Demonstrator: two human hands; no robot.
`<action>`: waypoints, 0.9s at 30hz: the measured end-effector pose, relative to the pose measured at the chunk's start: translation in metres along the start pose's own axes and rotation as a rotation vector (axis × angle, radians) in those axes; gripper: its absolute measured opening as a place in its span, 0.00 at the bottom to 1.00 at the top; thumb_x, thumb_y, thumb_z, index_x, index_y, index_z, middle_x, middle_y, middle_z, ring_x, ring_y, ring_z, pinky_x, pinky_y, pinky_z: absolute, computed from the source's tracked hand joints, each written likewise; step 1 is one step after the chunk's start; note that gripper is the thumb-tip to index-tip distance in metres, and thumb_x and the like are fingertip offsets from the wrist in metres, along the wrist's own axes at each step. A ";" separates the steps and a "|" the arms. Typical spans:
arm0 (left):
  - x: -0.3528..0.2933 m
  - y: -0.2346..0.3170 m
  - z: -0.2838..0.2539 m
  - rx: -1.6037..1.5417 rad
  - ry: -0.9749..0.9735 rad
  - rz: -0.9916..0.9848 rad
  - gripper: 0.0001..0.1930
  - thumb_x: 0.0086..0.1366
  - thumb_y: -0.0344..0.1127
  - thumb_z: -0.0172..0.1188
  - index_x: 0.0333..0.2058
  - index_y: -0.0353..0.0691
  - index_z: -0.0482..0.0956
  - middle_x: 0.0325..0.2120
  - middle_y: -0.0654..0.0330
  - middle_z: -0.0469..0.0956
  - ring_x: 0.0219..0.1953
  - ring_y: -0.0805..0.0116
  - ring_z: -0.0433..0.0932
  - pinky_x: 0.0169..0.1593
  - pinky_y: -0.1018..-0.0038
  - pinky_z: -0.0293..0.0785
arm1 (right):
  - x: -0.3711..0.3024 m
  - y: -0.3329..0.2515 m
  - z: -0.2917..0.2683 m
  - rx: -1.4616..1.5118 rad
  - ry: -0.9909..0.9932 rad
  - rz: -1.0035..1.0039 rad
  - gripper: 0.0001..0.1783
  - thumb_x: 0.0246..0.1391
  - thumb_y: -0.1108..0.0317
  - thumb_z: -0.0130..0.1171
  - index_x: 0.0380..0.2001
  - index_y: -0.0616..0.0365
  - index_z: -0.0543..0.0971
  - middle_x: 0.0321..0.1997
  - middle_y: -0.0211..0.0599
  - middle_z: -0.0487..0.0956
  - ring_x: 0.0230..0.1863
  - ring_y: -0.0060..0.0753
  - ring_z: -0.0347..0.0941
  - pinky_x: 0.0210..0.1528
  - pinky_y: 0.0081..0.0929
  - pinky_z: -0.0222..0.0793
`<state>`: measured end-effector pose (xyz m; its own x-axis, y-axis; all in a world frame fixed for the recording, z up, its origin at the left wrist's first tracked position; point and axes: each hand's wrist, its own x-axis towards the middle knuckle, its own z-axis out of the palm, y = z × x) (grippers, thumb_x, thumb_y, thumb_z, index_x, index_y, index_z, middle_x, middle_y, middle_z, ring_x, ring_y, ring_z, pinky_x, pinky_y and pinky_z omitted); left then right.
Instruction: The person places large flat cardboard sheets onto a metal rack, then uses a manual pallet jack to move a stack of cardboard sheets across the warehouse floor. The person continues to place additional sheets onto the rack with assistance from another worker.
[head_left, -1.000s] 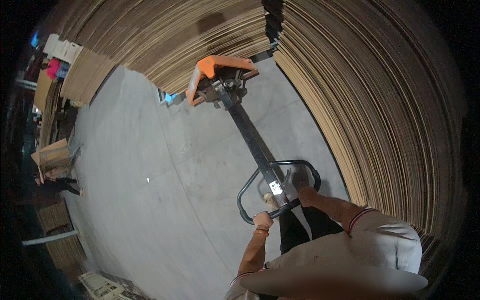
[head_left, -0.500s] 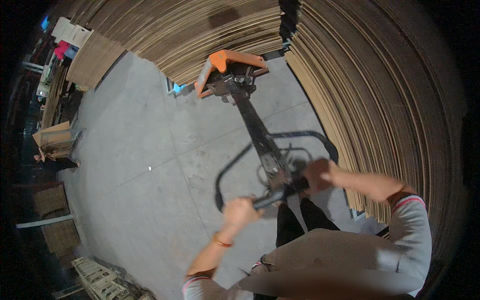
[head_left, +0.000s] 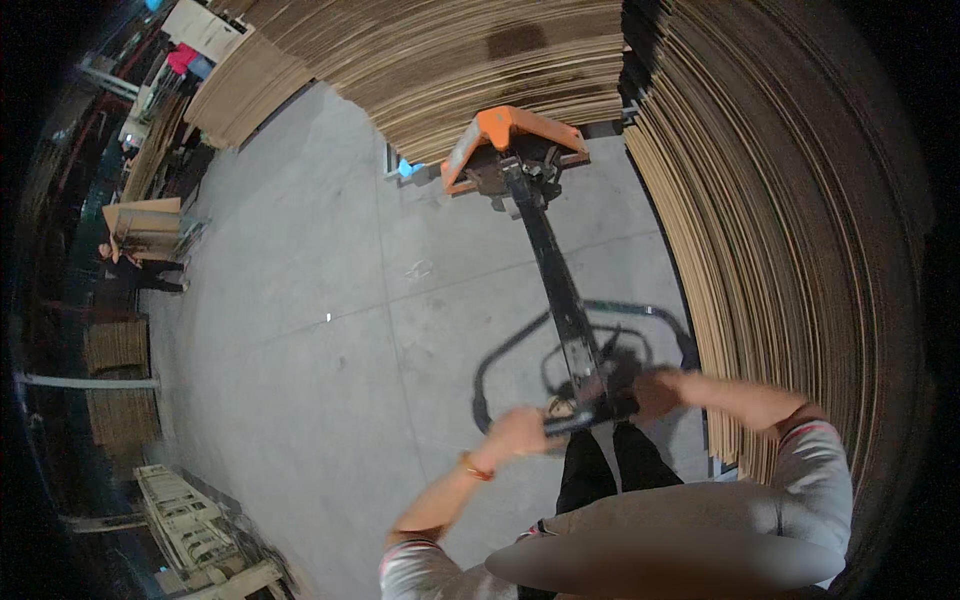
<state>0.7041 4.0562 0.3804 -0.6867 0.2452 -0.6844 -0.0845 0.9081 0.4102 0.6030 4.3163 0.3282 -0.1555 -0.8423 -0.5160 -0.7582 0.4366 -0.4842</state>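
A pallet jack with a dark handle shaft (head_left: 556, 262) and an orange fork frame (head_left: 497, 130) stands before me. My left hand (head_left: 517, 433) is closed round the left part of its black handle loop (head_left: 480, 395). On the right side of the same loop, my right hand (head_left: 660, 394) is wrapped round the grip, somewhat blurred. The shaft leans toward me from the orange frame. The forks' far ends are out of sight at the stacked cardboard sheets (head_left: 450, 75) ahead.
Tall cardboard stacks (head_left: 790, 240) line my right side, close to the handle. Grey concrete floor (head_left: 300, 230) stretches left. A person (head_left: 145, 270) stands far left near a cart with boards (head_left: 150, 220). Pale machinery (head_left: 190, 520) is at lower left.
The pallet jack and the stacks have shifted right in the picture. The handle and my hands sit slightly lower, both hands still on the loop.
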 end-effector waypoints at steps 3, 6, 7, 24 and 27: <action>-0.045 0.031 -0.138 0.099 0.103 -0.004 0.21 0.44 0.54 0.60 0.31 0.44 0.78 0.21 0.50 0.76 0.27 0.54 0.77 0.31 0.62 0.72 | -0.013 -0.009 -0.124 0.096 0.060 0.102 0.26 0.41 0.44 0.59 0.18 0.61 0.75 0.11 0.37 0.72 0.13 0.31 0.65 0.19 0.32 0.64; -0.057 0.034 -0.129 0.105 0.128 -0.054 0.20 0.45 0.54 0.60 0.32 0.47 0.78 0.21 0.51 0.76 0.27 0.54 0.77 0.28 0.62 0.72 | -0.019 -0.009 -0.128 0.212 0.117 0.026 0.23 0.37 0.46 0.59 0.23 0.59 0.75 0.15 0.41 0.73 0.18 0.38 0.70 0.22 0.35 0.67; -0.051 0.036 -0.116 0.116 0.102 -0.053 0.20 0.45 0.53 0.60 0.33 0.48 0.78 0.21 0.51 0.76 0.27 0.54 0.77 0.28 0.62 0.72 | -0.018 0.016 -0.083 0.220 0.250 -0.122 0.24 0.36 0.47 0.59 0.26 0.58 0.76 0.17 0.43 0.74 0.21 0.40 0.71 0.25 0.37 0.68; -0.008 0.033 -0.081 -0.054 -0.024 0.167 0.24 0.46 0.56 0.59 0.30 0.40 0.78 0.19 0.47 0.75 0.25 0.53 0.76 0.28 0.62 0.70 | -0.034 0.001 -0.110 0.253 -0.250 0.106 0.25 0.38 0.49 0.59 0.28 0.64 0.78 0.25 0.50 0.76 0.32 0.46 0.73 0.36 0.42 0.67; -0.031 0.074 -0.179 -0.015 -0.015 -0.027 0.22 0.46 0.55 0.60 0.31 0.42 0.78 0.19 0.48 0.75 0.26 0.53 0.76 0.31 0.63 0.71 | -0.042 -0.005 -0.198 0.284 -0.193 0.176 0.27 0.37 0.46 0.60 0.28 0.62 0.78 0.22 0.46 0.76 0.27 0.44 0.74 0.33 0.41 0.69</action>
<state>0.5902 4.0547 0.5401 -0.6731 0.2260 -0.7041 -0.1135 0.9093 0.4003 0.4879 4.2875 0.4920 -0.1255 -0.6835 -0.7191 -0.5211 0.6622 -0.5385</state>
